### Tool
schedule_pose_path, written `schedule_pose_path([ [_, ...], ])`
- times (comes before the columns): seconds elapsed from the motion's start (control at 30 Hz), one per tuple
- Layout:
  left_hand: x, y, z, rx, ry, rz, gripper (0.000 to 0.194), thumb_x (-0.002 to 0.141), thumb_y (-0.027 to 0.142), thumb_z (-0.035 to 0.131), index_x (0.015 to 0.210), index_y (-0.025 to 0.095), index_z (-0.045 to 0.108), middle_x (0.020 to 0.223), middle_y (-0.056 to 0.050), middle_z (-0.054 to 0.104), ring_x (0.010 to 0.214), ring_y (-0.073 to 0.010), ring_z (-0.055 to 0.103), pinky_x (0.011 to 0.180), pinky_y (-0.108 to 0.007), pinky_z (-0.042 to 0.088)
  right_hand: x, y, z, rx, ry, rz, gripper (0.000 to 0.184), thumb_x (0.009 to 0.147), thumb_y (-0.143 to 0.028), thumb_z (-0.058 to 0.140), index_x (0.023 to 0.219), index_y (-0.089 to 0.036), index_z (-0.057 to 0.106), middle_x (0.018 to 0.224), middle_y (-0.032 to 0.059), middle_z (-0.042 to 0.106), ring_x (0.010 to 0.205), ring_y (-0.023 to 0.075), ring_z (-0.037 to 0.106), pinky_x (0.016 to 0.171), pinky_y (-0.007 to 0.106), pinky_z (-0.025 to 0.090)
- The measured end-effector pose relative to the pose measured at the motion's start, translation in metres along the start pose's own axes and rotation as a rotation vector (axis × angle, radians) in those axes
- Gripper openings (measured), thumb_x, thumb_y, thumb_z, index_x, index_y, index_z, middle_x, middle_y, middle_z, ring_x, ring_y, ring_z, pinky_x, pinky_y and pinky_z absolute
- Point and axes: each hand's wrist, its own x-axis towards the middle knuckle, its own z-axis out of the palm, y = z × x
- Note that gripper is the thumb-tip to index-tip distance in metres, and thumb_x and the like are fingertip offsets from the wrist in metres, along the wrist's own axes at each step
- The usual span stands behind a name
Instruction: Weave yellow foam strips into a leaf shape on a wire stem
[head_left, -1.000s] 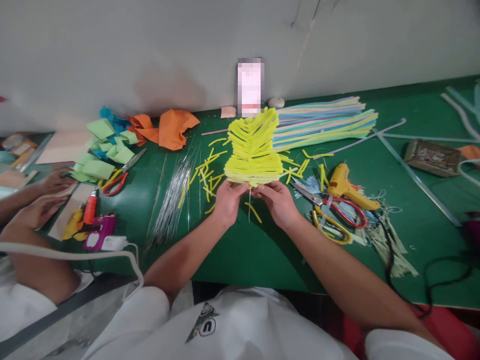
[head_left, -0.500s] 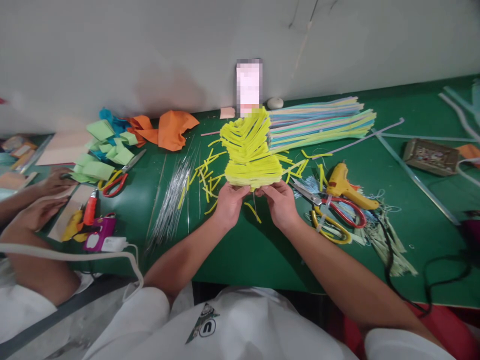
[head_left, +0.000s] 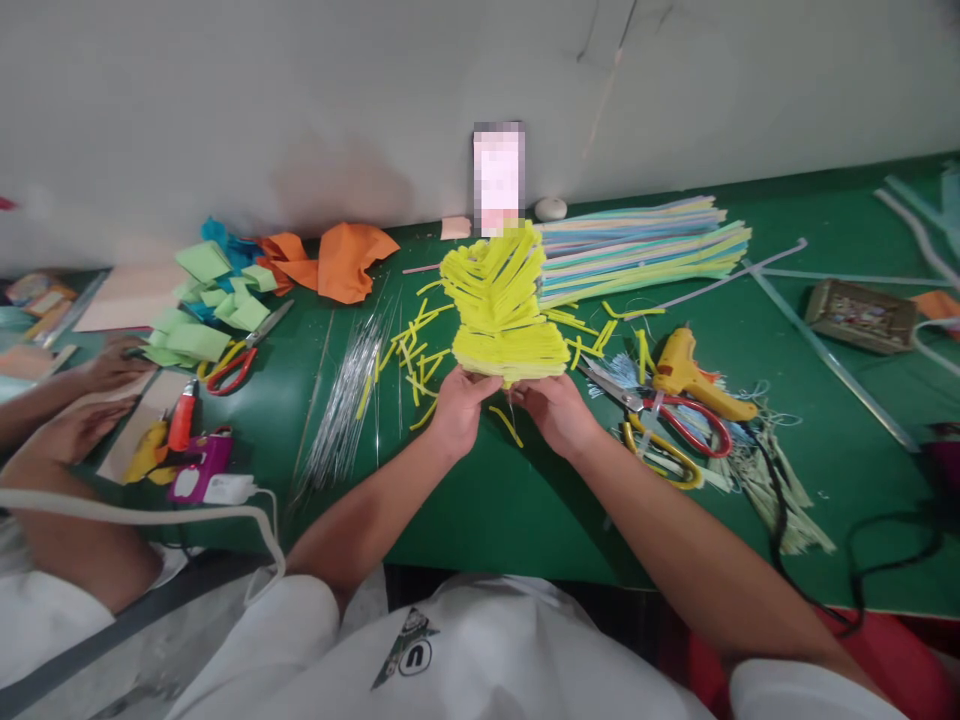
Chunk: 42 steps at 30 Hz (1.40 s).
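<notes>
A bright yellow leaf-shaped piece made of pipe cleaner strips (head_left: 501,300) stands up in front of me, its strips slanting out from a middle line. My left hand (head_left: 459,408) pinches its lower edge left of the middle, thumb on the near side. At the lower edge right of the middle, my right hand (head_left: 551,405) grips it the same way. Between the two hands a thin stem pokes down. Short cut yellow pipe cleaner pieces (head_left: 409,355) lie scattered on the green table around it.
Thin metal wires (head_left: 341,400) lie left; long pastel pipe cleaners (head_left: 645,250) lie behind. Scissors (head_left: 679,425), a yellow glue gun (head_left: 697,375) and tassels (head_left: 787,490) are on the right. A phone (head_left: 499,180) leans on the wall. Another person's hands (head_left: 97,400) work at far left.
The yellow piece has tilted slightly, its lower edge shifting a little right and down. Both hands keep hold of it.
</notes>
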Motion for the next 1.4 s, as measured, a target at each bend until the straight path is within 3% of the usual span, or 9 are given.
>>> schedule_pose_path([
  [0.2,-0.001,-0.002,-0.004,0.022,0.023,0.005,0.051,0.055,0.027,0.09,0.1,0.02,0.066,0.091,-0.003,0.074,0.078,-0.0175,0.069,0.073,-0.031,0.053,0.001,-0.002,-0.002,-0.021,-0.097,0.114,0.027,0.062,-0.036,0.077,0.085,-0.026,0.067,0.078,-0.0012,0.07,0.07,0.0157,0.061,0.073,0.032,0.051],
  [0.33,-0.003,0.003,-0.004,0.04,-0.02,-0.086,0.039,0.058,0.027,0.088,0.086,0.018,0.062,0.065,0.003,0.064,0.044,-0.006,0.049,0.044,-0.022,0.042,0.002,0.0,-0.005,-0.07,-0.287,0.255,0.035,0.069,-0.055,0.066,0.082,-0.022,0.068,0.075,0.0053,0.069,0.068,0.0188,0.062,0.072,0.036,0.051],
  [0.43,-0.004,0.007,-0.003,0.045,-0.083,-0.081,0.039,0.06,0.03,0.087,0.084,0.018,0.059,0.059,0.005,0.059,0.04,-0.0069,0.048,0.04,-0.023,0.043,0.001,0.0,-0.003,-0.051,-0.294,0.231,0.034,0.071,-0.054,0.067,0.083,-0.022,0.068,0.069,0.0033,0.065,0.064,0.0169,0.057,0.064,0.032,0.047],
  [0.63,-0.002,0.011,-0.005,0.06,-0.122,-0.087,0.051,0.058,0.034,0.089,0.099,0.02,0.062,0.082,-0.002,0.071,0.06,-0.0146,0.066,0.055,-0.028,0.055,-0.003,-0.001,0.001,-0.014,-0.259,0.17,0.026,0.07,-0.045,0.072,0.075,-0.022,0.062,0.058,-0.0031,0.05,0.053,0.0115,0.041,0.051,0.026,0.035],
  [0.8,0.002,0.001,-0.009,0.088,-0.005,0.024,0.045,0.063,0.042,0.085,0.1,0.021,0.07,0.099,-0.006,0.074,0.091,-0.0225,0.07,0.078,-0.034,0.057,-0.005,0.002,0.001,-0.079,-0.216,0.067,0.024,0.072,-0.036,0.071,0.064,-0.021,0.054,0.05,-0.0062,0.042,0.046,0.0085,0.035,0.046,0.025,0.028],
  [0.9,0.003,-0.009,-0.012,0.213,0.076,0.191,0.04,0.064,0.037,0.085,0.098,0.02,0.073,0.104,-0.006,0.075,0.105,-0.0252,0.068,0.097,-0.038,0.052,-0.005,0.006,0.001,-0.183,-0.057,-0.099,0.018,0.073,-0.034,0.07,0.068,-0.02,0.058,0.049,-0.0064,0.047,0.045,0.0081,0.038,0.043,0.023,0.027],
  [0.97,0.001,-0.014,-0.012,0.283,0.054,0.237,0.039,0.066,0.035,0.084,0.101,0.02,0.073,0.106,-0.006,0.075,0.108,-0.0263,0.067,0.103,-0.042,0.049,-0.004,0.008,-0.001,-0.26,0.076,-0.188,0.018,0.073,-0.035,0.071,0.073,-0.02,0.061,0.049,-0.0067,0.05,0.044,0.0079,0.04,0.042,0.023,0.029],
  [1.13,-0.009,-0.017,-0.008,0.299,-0.109,0.166,0.042,0.071,0.038,0.081,0.107,0.018,0.073,0.107,-0.008,0.075,0.107,-0.0277,0.068,0.103,-0.045,0.05,-0.005,0.007,-0.002,-0.356,0.197,-0.266,0.024,0.076,-0.039,0.071,0.067,-0.021,0.057,0.049,-0.0063,0.053,0.042,0.0076,0.043,0.043,0.023,0.034],
  [1.4,-0.007,-0.021,-0.004,0.191,0.121,0.227,0.051,0.067,0.031,0.085,0.114,0.017,0.072,0.112,-0.009,0.075,0.108,-0.0266,0.069,0.103,-0.043,0.051,-0.01,0.008,0.003,-0.429,0.16,-0.289,0.025,0.08,-0.037,0.063,0.064,-0.02,0.057,0.054,-0.0042,0.057,0.048,0.0092,0.049,0.049,0.025,0.042],
])
